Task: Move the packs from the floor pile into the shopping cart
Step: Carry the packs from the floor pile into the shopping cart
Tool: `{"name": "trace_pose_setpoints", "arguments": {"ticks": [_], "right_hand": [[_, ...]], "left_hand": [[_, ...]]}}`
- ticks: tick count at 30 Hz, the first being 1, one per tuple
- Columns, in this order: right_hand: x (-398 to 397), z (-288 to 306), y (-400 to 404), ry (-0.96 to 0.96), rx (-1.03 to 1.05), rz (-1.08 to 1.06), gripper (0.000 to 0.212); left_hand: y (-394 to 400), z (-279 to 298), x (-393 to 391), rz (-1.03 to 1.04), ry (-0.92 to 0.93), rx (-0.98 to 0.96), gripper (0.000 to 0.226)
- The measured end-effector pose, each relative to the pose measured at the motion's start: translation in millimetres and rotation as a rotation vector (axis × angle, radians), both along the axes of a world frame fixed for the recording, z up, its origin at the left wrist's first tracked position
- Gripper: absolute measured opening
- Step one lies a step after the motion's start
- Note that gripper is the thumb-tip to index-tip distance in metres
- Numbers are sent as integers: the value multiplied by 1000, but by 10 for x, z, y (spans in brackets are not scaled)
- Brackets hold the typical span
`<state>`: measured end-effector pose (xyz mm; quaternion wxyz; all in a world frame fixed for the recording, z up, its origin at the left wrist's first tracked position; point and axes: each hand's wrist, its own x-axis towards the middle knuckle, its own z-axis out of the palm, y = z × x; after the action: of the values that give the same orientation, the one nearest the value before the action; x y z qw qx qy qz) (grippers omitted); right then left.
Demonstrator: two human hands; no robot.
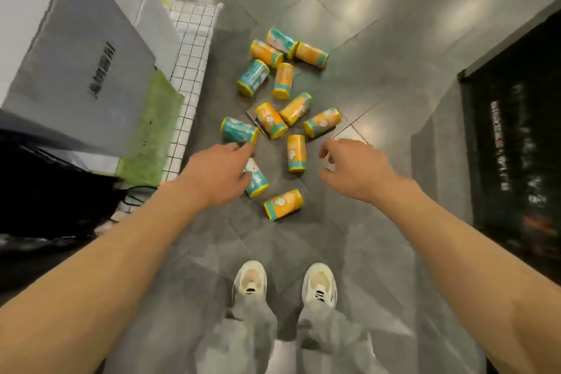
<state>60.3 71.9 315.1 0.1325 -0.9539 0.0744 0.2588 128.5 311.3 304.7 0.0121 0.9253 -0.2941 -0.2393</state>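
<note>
Several orange-and-teal packs [283, 106] lie scattered on the grey tiled floor ahead of my feet. My left hand [218, 171] reaches down over the near left of the pile, above a teal pack [256, 179] and just short of another teal pack [238, 130]; its fingers look relaxed and hold nothing. My right hand [352, 167] hovers at the pile's near right, fingers loosely curled and empty, beside an upright-lying orange pack [296, 152]. The white wire shopping cart [194, 39] stands to the left of the pile.
A grey box [82, 70] and a green pad [154, 127] sit in the cart. A black bag [45, 191] lies at the left. A dark crate or shelf [516, 146] stands on the right. My shoes [285, 285] are below the pile.
</note>
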Motion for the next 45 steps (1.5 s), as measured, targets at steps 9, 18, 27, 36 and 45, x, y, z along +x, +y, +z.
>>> {"name": "trace_pose_setpoints", "arguments": {"ticks": [9, 18, 27, 36, 45], "right_hand": [[172, -2457, 269, 2, 2, 182, 46], [220, -3793, 435, 83, -50, 483, 72], [192, -4287, 704, 231, -137, 591, 94], [158, -4198, 597, 199, -76, 470, 85], [297, -3489, 161, -117, 248, 18, 73]], "left_hand": [[335, -2424, 151, 14, 5, 93, 43], [195, -3413, 431, -108, -178, 43, 45], [255, -3605, 513, -155, -177, 144, 49], [329, -3674, 510, -158, -185, 141, 52], [206, -3867, 582, -453, -269, 280, 87]]}}
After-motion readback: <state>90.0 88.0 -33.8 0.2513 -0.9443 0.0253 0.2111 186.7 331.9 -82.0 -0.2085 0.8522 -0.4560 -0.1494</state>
